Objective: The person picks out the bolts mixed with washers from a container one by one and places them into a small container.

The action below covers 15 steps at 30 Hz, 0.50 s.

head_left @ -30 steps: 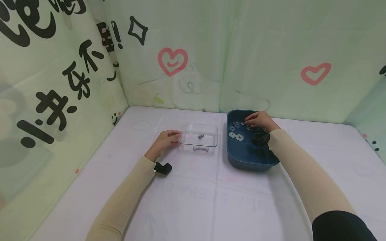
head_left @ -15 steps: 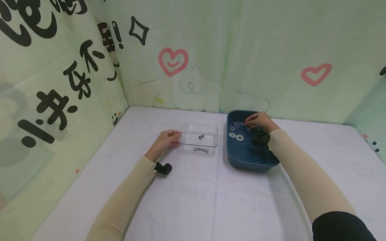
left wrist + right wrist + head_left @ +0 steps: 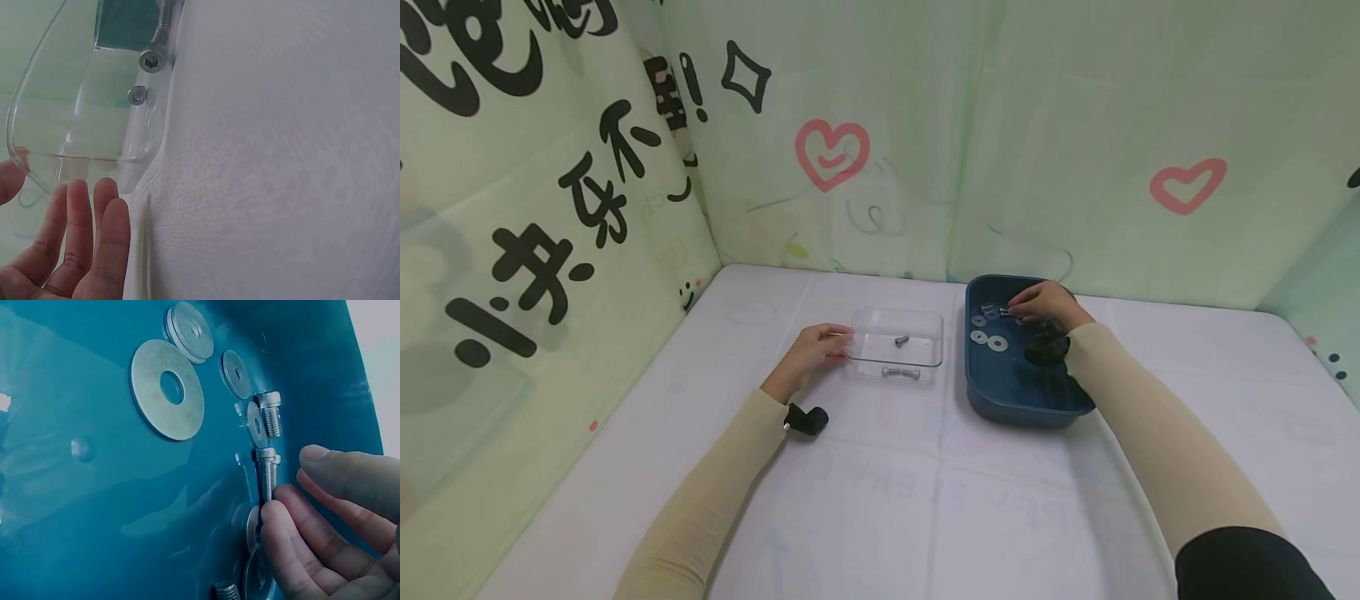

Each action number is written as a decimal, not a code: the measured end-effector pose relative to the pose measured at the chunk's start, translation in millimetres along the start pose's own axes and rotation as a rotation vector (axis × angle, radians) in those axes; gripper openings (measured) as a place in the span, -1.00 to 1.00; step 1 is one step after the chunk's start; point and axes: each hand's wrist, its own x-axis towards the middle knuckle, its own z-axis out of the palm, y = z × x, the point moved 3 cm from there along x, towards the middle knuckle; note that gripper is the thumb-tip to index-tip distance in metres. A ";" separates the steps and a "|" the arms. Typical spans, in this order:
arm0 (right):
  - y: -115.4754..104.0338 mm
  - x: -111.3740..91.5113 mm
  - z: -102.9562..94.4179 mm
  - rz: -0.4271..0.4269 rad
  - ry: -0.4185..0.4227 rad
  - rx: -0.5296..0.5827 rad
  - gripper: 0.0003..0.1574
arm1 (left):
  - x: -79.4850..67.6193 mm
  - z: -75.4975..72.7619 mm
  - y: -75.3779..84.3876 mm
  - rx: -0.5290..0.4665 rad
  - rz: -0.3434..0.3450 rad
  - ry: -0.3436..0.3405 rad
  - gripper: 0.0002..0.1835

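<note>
My left hand (image 3: pixel 808 354) is at the left side of a clear plastic box (image 3: pixel 862 343), its fingers extended and fingertips at the wall. In the left wrist view, the thumb (image 3: pixel 11 181) sits by the rim, apart from the other fingers. Socket-head bolts (image 3: pixel 152 59) lie inside that box. My right hand (image 3: pixel 1051 304) reaches into a dark blue bin (image 3: pixel 1022 408). There, a fingertip (image 3: pixel 275 515) meets the lower end of a socket-head bolt (image 3: pixel 267 469), while the thumb (image 3: pixel 319 455) stands away from it. A shorter bolt (image 3: pixel 272 415) lies just beyond.
Several flat washers (image 3: pixel 150 403) lie on the bin floor, some stacked or overlapping. Another threaded bolt end (image 3: pixel 226 590) shows low in the right wrist view. A white cloth (image 3: pixel 880 500) covers the table, with a printed curtain (image 3: pixel 1037 125) behind it.
In the right fingers, the bolt that stuck out to the left now shows less and sits slightly lower. The left hand and clear box hold still.
</note>
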 end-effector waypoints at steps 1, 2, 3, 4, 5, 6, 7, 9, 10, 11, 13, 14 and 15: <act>0.1 0.2 -0.2 -0.002 0.002 -0.002 -0.56 | 3.1 -0.6 -2.8 -0.004 0.001 0.001 -0.57; 0.0 0.3 -0.2 -0.006 0.003 -0.002 -0.57 | 6.5 -0.9 -5.7 -0.010 0.002 0.001 -0.57; -0.2 0.3 -0.1 -0.009 0.004 -0.001 -0.57 | 7.5 -1.0 -6.9 -0.012 0.006 0.003 -0.57; -0.4 0.3 -0.1 -0.011 0.004 -0.002 -0.58 | 8.2 -1.1 -7.6 -0.011 0.010 0.005 -0.57; -0.6 0.0 0.2 -0.010 0.006 -0.010 -0.58 | 8.8 -1.1 -8.2 -0.010 0.013 0.007 -0.57; -0.7 0.0 0.4 -0.011 0.004 -0.014 -0.58 | 8.8 -1.0 -8.6 -0.007 0.016 0.010 -0.57; -0.7 -0.1 0.7 -0.009 0.001 -0.019 -0.58 | 8.9 -1.0 -8.8 -0.004 0.018 0.012 -0.57; -0.7 -0.3 1.7 -0.004 -0.005 -0.033 -0.59 | 8.9 -0.7 -8.9 0.004 0.023 0.016 -0.58; -0.5 -0.3 2.2 0.000 -0.011 -0.040 -0.59 | 8.8 -0.6 -9.1 0.007 0.025 0.018 -0.58; -0.1 -0.1 2.7 0.002 -0.016 -0.044 -0.59 | 8.8 -0.4 -9.2 0.009 0.024 0.020 -0.59; 0.3 -0.1 3.6 0.007 -0.027 -0.046 -0.59 | 8.8 -0.3 -9.4 0.013 0.022 0.024 -0.59; 0.3 -0.1 4.1 0.009 -0.031 -0.047 -0.59 | 8.7 -0.1 -9.4 0.017 0.021 0.025 -0.59; 0.2 -0.2 4.6 0.010 -0.034 -0.049 -0.59 | 8.6 0.0 -9.5 0.019 0.020 0.025 -0.59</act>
